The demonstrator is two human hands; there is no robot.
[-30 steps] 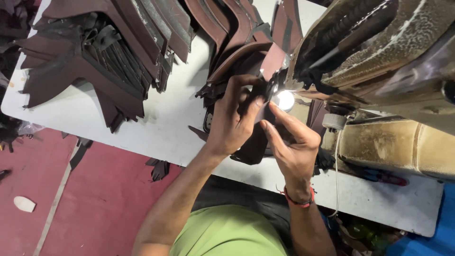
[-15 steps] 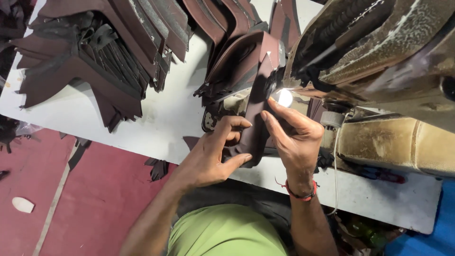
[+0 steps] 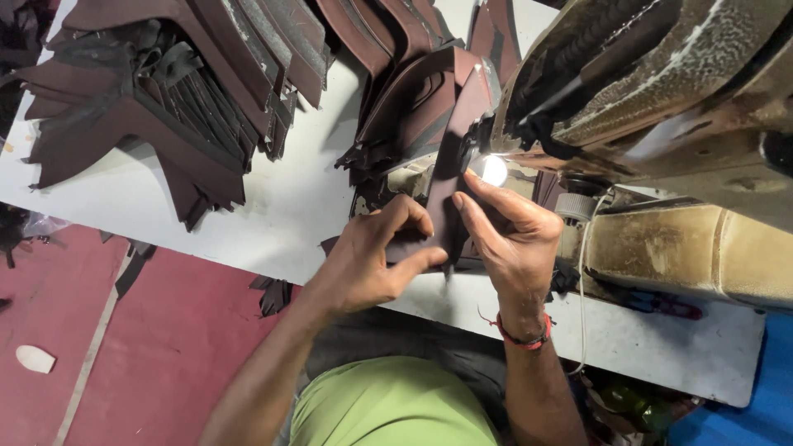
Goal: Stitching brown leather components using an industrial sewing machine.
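Leather, dark brown: the long cut piece (image 3: 453,194) now stands under the head of the sewing machine (image 3: 661,91), beside its small lit lamp (image 3: 494,171), where a second ago it was bunched higher against the stack. My left hand (image 3: 372,260) has dropped lower and pinches the near end between thumb and curled fingers. My right hand (image 3: 514,239) presses its fingers flat along the strip's edge, closed on it. More cut pieces (image 3: 165,107) lie fanned on the white table (image 3: 273,206).
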